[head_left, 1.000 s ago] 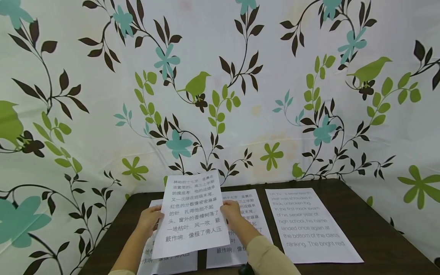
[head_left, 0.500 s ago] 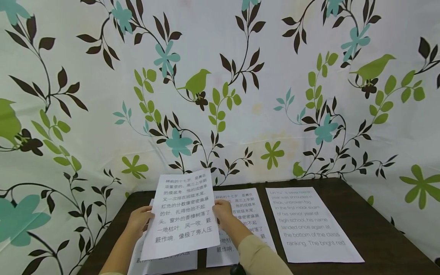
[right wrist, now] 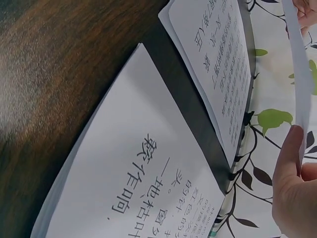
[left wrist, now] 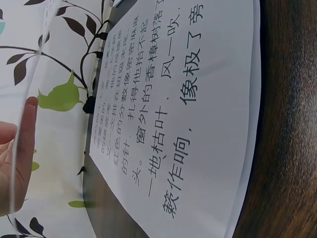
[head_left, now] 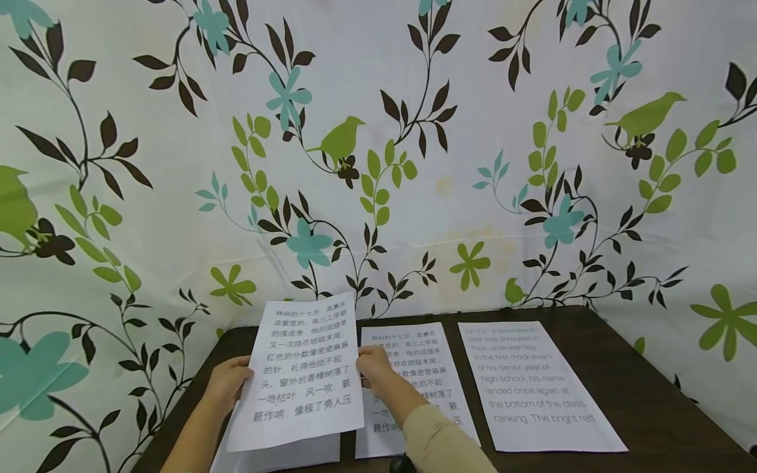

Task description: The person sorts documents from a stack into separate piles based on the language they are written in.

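A printed sheet of paper (head_left: 301,368) with Chinese text is held up, tilted, above the left stack of paper (head_left: 296,452) and covers most of it in the head view. My left hand (head_left: 227,382) pinches its left edge, and my right hand (head_left: 376,369) pinches its right edge. In the left wrist view the sheet shows nearly edge-on between thumb and fingers of the left hand (left wrist: 19,163). The right wrist view has the right hand (right wrist: 292,188) with thumb and forefinger on the sheet's edge (right wrist: 301,74). Below lies the left stack's Chinese text (left wrist: 213,119).
A middle stack of paper (head_left: 428,368) with the same Chinese text lies under my right forearm. Farther right is paper with English print (head_left: 532,387). All rest on a dark wooden table (head_left: 656,407). Behind it hangs a white cloth (head_left: 414,197) patterned with leaves and birds.
Both hands have carried the sheet to the left, so it now overlaps more of the left stack and uncovers more of the middle one. The stacks stay in place.
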Motion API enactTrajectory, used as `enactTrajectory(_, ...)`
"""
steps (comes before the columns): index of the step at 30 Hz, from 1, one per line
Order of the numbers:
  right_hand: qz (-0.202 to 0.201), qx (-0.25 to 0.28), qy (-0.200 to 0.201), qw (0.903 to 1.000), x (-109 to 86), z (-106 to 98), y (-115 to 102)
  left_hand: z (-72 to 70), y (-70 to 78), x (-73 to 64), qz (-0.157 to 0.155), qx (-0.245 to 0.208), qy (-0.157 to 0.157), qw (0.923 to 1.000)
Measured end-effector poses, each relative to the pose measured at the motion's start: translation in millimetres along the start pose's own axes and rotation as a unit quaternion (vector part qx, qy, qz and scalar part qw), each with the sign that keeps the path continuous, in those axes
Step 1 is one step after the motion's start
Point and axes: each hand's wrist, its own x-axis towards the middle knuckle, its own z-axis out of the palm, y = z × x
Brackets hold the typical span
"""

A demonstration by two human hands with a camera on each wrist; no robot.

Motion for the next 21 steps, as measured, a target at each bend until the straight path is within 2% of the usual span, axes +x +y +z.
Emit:
enactTrajectory(11,-0.012,0.025,0.008,0.9996,-1.0,14.3,10.2,-9.3,-11.9,2.8,0.007,0.025,0.017,0.9995)
enactTrajectory(17,-0.028,0.045,-0.002,0.9986,-0.8,19.7,13.8,-13.8,-17.2,4.5,-0.004,0.023,0.027,0.9994)
enactTrajectory(21,-0.022,0.041,-0.001,0.9989,-3.1,22.7,13.9,-16.6,-18.7,5.4,-0.008,0.017,0.026,0.9995)
